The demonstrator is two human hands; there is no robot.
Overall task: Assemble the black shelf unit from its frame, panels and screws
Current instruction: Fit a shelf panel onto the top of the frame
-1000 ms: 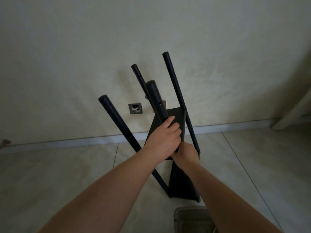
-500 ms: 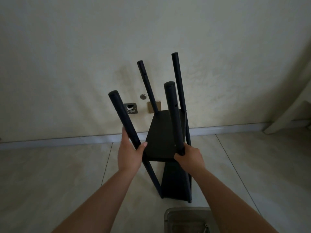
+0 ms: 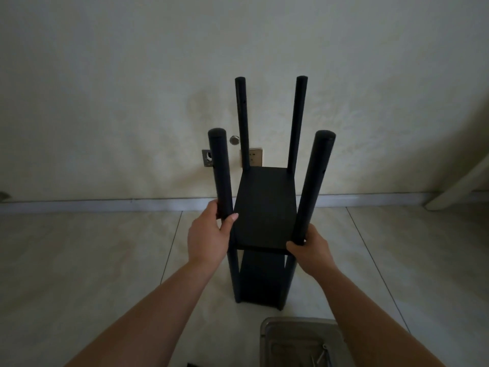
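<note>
The black shelf unit [image 3: 264, 207] stands upright on the tiled floor in front of me. It has several round posts and two flat panels, an upper panel [image 3: 264, 215] and a lower panel [image 3: 260, 282] near the floor. My left hand [image 3: 209, 237] grips the near left post [image 3: 221, 170] just above the upper panel. My right hand [image 3: 311, 247] grips the near right post [image 3: 312, 186] at the panel's front corner. The two far posts [image 3: 242, 120] rise bare above the panel against the wall.
A metal tray [image 3: 275, 340] with small tools or screws sits on the floor at the bottom right. Wall sockets [image 3: 254, 157] and a metal fitting [image 3: 207, 157] are on the wall behind the unit. A pale slanted edge [image 3: 460, 181] stands at the far right.
The unit has swung from a leftward tilt to upright and square to me. My left hand left the middle post and took the near left post; my right hand stays on the near right post.
</note>
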